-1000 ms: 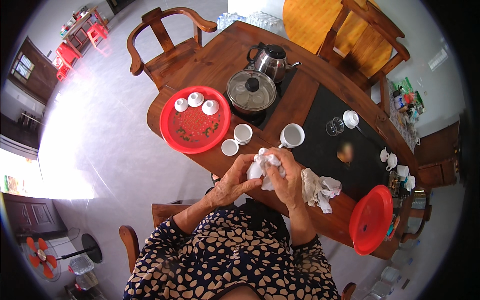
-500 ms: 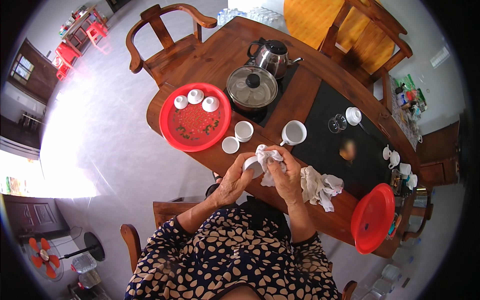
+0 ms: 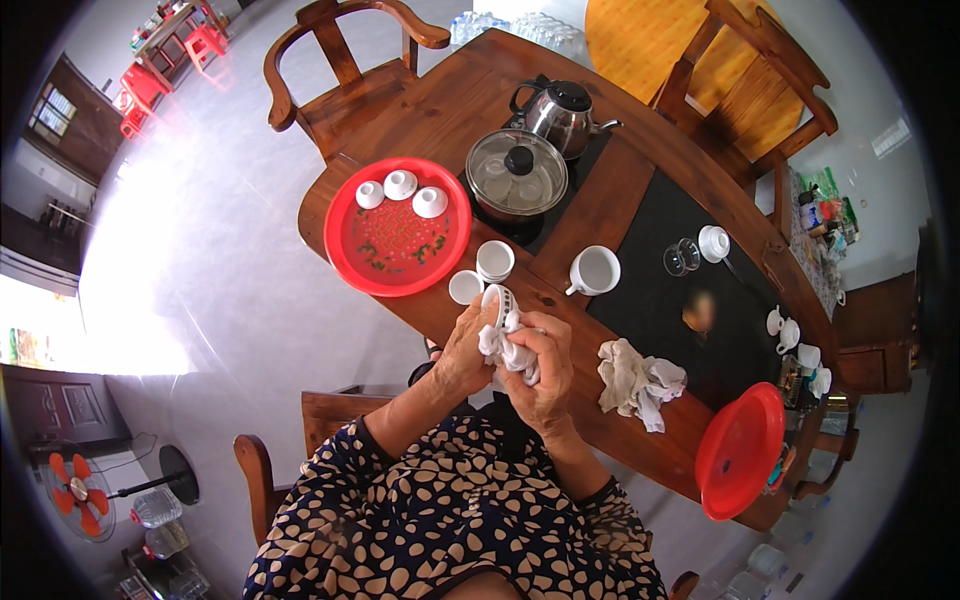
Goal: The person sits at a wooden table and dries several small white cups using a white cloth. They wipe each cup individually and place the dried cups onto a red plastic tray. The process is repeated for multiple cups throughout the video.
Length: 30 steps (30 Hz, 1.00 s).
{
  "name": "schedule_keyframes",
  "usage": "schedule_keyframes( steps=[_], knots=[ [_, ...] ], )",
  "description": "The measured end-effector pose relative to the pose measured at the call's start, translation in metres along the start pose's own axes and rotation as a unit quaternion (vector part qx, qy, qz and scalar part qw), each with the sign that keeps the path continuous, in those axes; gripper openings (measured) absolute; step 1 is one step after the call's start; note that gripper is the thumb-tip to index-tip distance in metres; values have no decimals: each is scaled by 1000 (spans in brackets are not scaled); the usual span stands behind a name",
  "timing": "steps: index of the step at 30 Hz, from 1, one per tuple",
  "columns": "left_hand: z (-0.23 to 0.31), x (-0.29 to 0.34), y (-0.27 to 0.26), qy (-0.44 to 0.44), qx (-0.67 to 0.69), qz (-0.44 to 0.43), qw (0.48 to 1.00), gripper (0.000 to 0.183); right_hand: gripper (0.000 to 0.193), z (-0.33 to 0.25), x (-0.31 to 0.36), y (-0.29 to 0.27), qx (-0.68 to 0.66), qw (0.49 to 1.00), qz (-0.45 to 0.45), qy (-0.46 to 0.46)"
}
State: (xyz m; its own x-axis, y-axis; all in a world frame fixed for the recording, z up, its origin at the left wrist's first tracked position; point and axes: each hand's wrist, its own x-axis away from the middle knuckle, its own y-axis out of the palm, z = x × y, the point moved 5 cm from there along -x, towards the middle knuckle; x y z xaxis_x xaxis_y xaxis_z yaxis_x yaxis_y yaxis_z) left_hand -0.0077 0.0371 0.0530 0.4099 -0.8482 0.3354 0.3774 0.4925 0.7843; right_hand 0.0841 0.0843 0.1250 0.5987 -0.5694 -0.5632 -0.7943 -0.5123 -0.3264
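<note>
My left hand (image 3: 466,347) grips a small white cup (image 3: 499,301) with dark marks on its side, tilted above the table's near edge. Bunched in my right hand (image 3: 543,372) is a white cloth (image 3: 510,352), pressed against the cup's outside. Just beyond my hands stand white cups (image 3: 495,260), some stacked, with a single white cup (image 3: 465,287) beside them. A white mug (image 3: 595,270) with a handle is to their right. On the left, a red tray (image 3: 340,262) carries three small upturned white cups (image 3: 400,184).
A lidded glass-topped pot (image 3: 516,185) and a steel kettle (image 3: 560,118) stand further back. Crumpled cloths (image 3: 640,382) lie to the right of my hands, near a red basin (image 3: 740,450). A glass vessel (image 3: 681,257) and a white lidded cup (image 3: 713,243) sit on the black inset.
The cup has turned so its marked outer side shows instead of its inside. The cloth has moved from the rim to the outside, and my right hand has come left and lower.
</note>
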Motion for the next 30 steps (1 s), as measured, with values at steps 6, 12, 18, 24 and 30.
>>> schedule_keyframes(
  steps=[6,12,18,24,30],
  knots=[
    [-7,1,3,-70,-17,-51,996,18,31,10,-22,-7,-48,998,13,25],
    [-9,12,5,-170,33,-132,976,15,25,26,-34,-4,-195,954,-97,203],
    [-2,14,-1,-165,-30,-37,985,17,32,4,-30,-5,-113,978,-177,18],
    [-1,17,7,-243,-36,-114,963,14,31,19,-30,-7,-235,955,-173,60],
    [-5,18,12,-282,-14,-117,952,24,23,16,-36,-9,-198,967,-57,149]
  ],
)
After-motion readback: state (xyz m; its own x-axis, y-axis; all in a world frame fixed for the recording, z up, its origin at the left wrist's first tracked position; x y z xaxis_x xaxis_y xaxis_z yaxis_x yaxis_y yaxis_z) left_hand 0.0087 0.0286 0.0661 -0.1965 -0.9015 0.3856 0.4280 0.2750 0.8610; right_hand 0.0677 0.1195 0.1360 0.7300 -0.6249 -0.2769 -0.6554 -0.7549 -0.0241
